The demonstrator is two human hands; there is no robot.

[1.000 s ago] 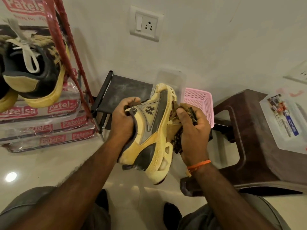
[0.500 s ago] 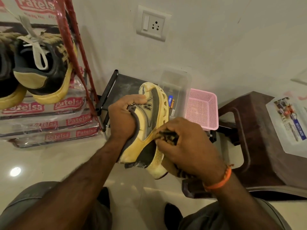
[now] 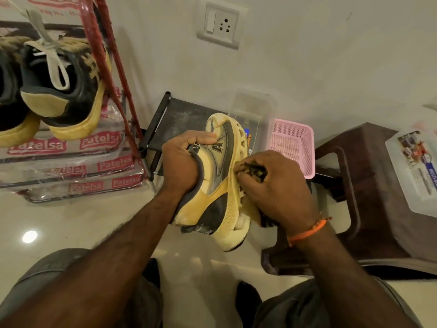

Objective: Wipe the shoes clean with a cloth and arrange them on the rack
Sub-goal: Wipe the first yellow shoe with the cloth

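My left hand (image 3: 181, 162) grips a yellow and grey sneaker (image 3: 216, 185) by its collar, fingers inside the opening, with the toe pointing up and away. My right hand (image 3: 272, 185) holds a bunched brown and black cloth (image 3: 251, 170) pressed against the yellow sole edge on the shoe's right side. Two black and yellow shoes (image 3: 63, 91) stand on the red rack (image 3: 111, 74) at the upper left, heels toward me.
Stacked Patelsa packets (image 3: 104, 166) lie under the rack. A low black stand (image 3: 175, 114), a clear plastic box (image 3: 255, 114) and a pink basket (image 3: 293, 150) sit behind the shoe. A dark brown stool (image 3: 369, 197) carries a clear lidded box (image 3: 416, 171) on the right.
My right hand with the cloth has slid down the sole from near the toe to the middle and heel side. The shoe tilted a little more upright.
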